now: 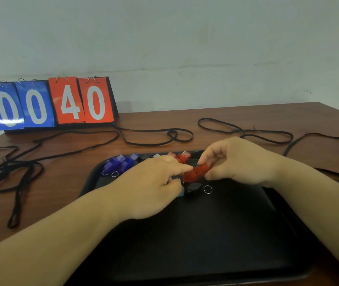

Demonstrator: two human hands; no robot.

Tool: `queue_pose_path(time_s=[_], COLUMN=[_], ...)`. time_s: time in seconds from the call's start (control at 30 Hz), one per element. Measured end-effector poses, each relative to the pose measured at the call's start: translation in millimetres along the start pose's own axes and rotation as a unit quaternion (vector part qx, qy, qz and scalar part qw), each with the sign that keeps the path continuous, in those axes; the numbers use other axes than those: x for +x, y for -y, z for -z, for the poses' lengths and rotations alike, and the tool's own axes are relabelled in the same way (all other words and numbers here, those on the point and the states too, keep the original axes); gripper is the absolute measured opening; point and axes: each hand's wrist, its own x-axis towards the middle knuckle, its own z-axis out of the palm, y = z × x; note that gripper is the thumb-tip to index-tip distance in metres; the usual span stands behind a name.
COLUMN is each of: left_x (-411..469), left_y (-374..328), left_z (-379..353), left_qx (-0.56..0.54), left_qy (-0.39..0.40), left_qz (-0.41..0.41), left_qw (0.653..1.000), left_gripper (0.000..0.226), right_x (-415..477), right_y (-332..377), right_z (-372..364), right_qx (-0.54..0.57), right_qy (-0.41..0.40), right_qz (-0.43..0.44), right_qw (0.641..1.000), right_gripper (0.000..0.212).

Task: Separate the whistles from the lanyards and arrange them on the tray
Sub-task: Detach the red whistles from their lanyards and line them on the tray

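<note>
A black tray lies in front of me on the wooden table. Along its far edge stand blue whistles and red whistles. My right hand pinches a red whistle above the tray. My left hand has its fingers closed at that whistle's lower end, where its ring is mostly hidden. A black whistle with a metal ring rests on the tray just under my hands. Black lanyards lie loose on the table.
A flip scoreboard reading 00 40 stands at the back left. More black lanyards trail across the table behind the tray, others to the right. A pale wall rises behind the table.
</note>
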Motion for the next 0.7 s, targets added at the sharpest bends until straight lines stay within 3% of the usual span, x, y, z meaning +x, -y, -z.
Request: queue_pose_path(time_s=[0.13, 0.47, 0.7], left_x=[0.9, 0.2, 2.0], left_y=[-1.2, -2.1, 2.6], left_z=[0.5, 2.0, -1.4], left_qx=[0.000, 0.080, 0.159], left_qy=[0.016, 0.024, 0.001], left_qz=[0.003, -0.003, -0.003], left_qw=[1.000, 0.997, 0.987], left_gripper=[0.049, 0.047, 0.053], right_x=[3.2, 15.3, 16.6], right_y=[-2.0, -12.2, -11.1], right_z=[-0.2, -3.3, -6.1], right_qx=[-0.108, -0.146, -0.159], right_qy=[-0.030, -0.100, -0.130], right_qz=[0.021, 0.001, 0.003], right_qw=[0.993, 0.984, 0.979], right_gripper=[0.022, 0.032, 0.020])
